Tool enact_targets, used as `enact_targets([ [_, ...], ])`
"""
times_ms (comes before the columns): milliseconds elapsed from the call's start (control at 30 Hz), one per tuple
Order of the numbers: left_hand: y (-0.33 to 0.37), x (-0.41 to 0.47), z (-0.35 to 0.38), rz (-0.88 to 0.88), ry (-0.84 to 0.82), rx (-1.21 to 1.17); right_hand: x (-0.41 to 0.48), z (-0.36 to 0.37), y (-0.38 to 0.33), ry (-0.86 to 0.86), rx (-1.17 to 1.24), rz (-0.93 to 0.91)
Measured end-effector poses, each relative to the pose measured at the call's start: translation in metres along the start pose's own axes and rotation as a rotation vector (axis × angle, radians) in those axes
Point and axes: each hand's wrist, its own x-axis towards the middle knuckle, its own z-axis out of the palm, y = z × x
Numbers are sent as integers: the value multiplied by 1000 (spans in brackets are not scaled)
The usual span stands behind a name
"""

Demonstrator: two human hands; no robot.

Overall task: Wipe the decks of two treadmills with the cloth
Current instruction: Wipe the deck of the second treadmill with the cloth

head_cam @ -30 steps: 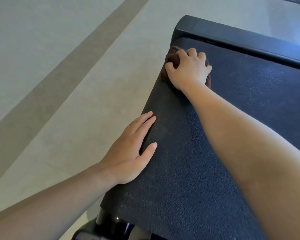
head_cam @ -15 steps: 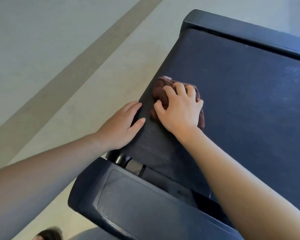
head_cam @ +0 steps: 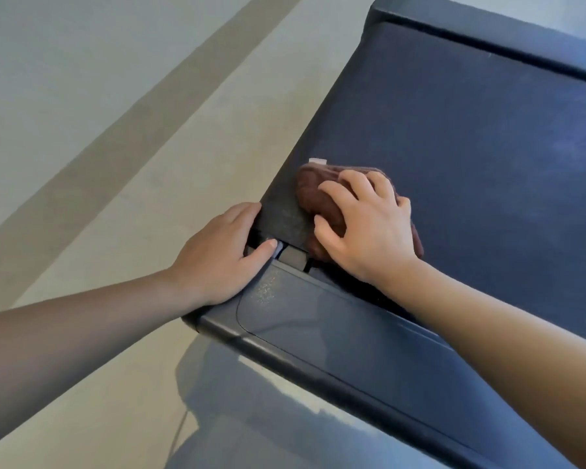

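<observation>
Cloth dragged nearer end cap; right hand clutching bunched brown fabric, left hand flat on belt edge.

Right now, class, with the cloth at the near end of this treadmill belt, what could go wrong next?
1. The cloth lies at the gap between belt and end cover; another pull might snag it there.
2. The left hand has its thumb by the same gap; it could get pinched if the belt shifts.
3. The right hand wipes only the left strip; the rest could be missed.
</observation>
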Motion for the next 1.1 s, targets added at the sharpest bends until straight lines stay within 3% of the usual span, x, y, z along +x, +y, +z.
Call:
enact_targets([
  [200,-3,0,2,-18,-20,-40,-46,-12,-1,16,-55,50],
  [433,-10,-9,3,-65,192,-265,2,6,-33,-14,-60,48],
  [700,-14,-6,5,-162,177,-247,52,20,-52,-63,-42,-38],
  [900,-7,-3,-5,-55,128,-114,71,10,-15,-27,-60,99],
  [1100,17,20,-8,36,93,-72,17,-7,14,-54,-63,212],
])
